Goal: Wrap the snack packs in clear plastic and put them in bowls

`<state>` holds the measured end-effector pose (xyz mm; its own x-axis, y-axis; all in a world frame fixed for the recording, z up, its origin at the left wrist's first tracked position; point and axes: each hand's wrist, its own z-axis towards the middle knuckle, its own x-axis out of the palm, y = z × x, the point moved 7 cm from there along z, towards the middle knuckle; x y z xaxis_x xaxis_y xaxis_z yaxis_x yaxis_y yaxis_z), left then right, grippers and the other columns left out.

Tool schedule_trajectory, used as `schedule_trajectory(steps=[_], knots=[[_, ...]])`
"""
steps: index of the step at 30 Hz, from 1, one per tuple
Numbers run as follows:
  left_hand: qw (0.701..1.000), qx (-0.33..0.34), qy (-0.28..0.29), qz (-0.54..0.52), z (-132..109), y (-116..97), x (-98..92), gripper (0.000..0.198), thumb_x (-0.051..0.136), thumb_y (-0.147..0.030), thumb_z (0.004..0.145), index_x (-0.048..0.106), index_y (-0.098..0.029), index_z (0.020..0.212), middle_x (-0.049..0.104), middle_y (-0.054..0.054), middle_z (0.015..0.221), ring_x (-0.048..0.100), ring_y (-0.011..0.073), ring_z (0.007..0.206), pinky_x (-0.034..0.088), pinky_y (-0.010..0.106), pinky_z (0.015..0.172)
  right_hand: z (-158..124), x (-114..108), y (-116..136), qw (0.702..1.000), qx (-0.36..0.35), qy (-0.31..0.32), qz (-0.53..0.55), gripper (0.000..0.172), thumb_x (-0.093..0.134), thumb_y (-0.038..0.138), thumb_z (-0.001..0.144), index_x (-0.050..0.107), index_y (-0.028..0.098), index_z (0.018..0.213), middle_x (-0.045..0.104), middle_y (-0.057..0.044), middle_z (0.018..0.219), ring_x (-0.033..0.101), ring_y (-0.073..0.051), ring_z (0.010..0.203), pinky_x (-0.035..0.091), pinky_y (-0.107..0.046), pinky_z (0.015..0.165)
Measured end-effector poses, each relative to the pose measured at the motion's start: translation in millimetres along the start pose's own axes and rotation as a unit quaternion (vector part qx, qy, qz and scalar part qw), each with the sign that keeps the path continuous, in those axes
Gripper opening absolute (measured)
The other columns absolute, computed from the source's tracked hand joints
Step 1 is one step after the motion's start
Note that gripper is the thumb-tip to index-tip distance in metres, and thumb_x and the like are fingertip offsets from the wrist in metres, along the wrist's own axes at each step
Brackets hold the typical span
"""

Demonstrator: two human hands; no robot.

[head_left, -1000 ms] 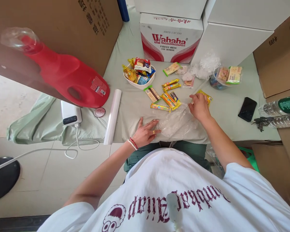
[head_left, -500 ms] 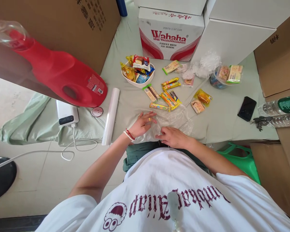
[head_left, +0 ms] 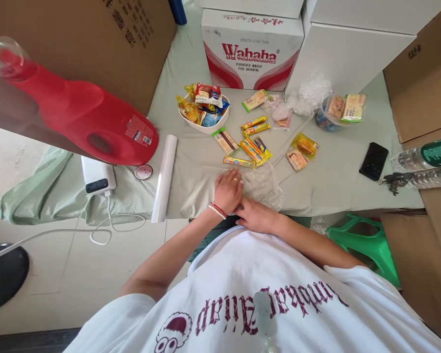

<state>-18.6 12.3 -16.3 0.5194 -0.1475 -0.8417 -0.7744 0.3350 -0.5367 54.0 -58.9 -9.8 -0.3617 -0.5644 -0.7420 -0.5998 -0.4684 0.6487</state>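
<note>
My left hand [head_left: 229, 190], with a ring and bracelets, lies palm down at the table's front edge, its fingers stretched out close together. It overlaps the fingertips of my right hand [head_left: 257, 214], which is curled; whatever it may hold is hidden. A clear, crumpled plastic bag [head_left: 270, 186] lies flat by both hands, partly covered by them. Just beyond are a yellow snack stick [head_left: 238, 161], orange-yellow snack bars [head_left: 253, 149] and a green-ended wafer pack [head_left: 225, 141]. A small biscuit pack [head_left: 297, 160] and a yellow-wrapped cake [head_left: 306, 145] sit to the right.
A white bowl [head_left: 210, 129] of snacks and a clear tub [head_left: 329, 120] stand farther back, before a Wahaba-style water carton [head_left: 253, 51]. At left are a red bottle [head_left: 95, 117], a white roll [head_left: 164, 179] and a power bank [head_left: 98, 176]. A phone [head_left: 374, 161] lies right.
My left hand has moved right and come over the fingers of my right hand. My right hand has drawn slightly nearer my body. The view has shifted a little.
</note>
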Motion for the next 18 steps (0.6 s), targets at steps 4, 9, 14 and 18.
schedule_trajectory(steps=[4, 9, 14, 18], knots=[[0.994, 0.030, 0.058, 0.085, -8.6, 18.3, 13.6, 0.057, 0.035, -0.040, 0.105, 0.045, -0.017, 0.156, 0.038, 0.014, 0.167, 0.032, 0.0277, 0.158, 0.018, 0.057, 0.130, -36.9, -30.0, -56.2, 0.967, 0.105, -0.123, 0.198, 0.040, 0.055, 0.041, 0.102, 0.067, 0.022, 0.135, 0.061, -0.014, 0.141, 0.072, -0.021, 0.103, 0.063, -0.038, 0.090], [0.986, 0.027, 0.088, 0.136, -20.8, 14.7, 17.0, 0.080, 0.039, -0.064, 0.101, 0.028, -0.018, 0.165, 0.017, 0.017, 0.173, 0.020, 0.0330, 0.162, -0.007, 0.070, 0.126, -114.6, -90.8, -157.2, 0.833, 0.342, -0.384, 0.203, 0.055, 0.053, 0.047, 0.098, 0.056, 0.021, 0.146, 0.064, -0.017, 0.132, 0.074, -0.021, 0.078, 0.065, -0.046, 0.081], [0.987, 0.012, 0.079, 0.140, -17.9, 9.3, 16.2, 0.084, 0.042, -0.068, 0.098, 0.029, -0.019, 0.165, 0.015, 0.016, 0.174, 0.008, 0.0371, 0.163, -0.010, 0.076, 0.121, -106.2, -102.1, -108.8, 0.906, 0.206, -0.370, -0.003, 0.040, 0.051, 0.035, 0.101, 0.065, 0.021, 0.136, 0.063, -0.018, 0.137, 0.068, -0.028, 0.118, 0.056, -0.052, 0.105], [0.990, -0.010, 0.061, 0.127, -19.8, 14.3, 7.9, 0.070, 0.039, -0.059, 0.103, 0.034, -0.025, 0.163, 0.019, 0.015, 0.174, 0.014, 0.0375, 0.162, -0.007, 0.079, 0.120, -78.8, -36.6, -56.9, 0.991, 0.021, -0.099, -0.083, 0.054, 0.062, 0.021, 0.096, 0.057, 0.026, 0.149, 0.048, -0.012, 0.160, 0.038, -0.028, 0.153, 0.037, -0.056, 0.124]])
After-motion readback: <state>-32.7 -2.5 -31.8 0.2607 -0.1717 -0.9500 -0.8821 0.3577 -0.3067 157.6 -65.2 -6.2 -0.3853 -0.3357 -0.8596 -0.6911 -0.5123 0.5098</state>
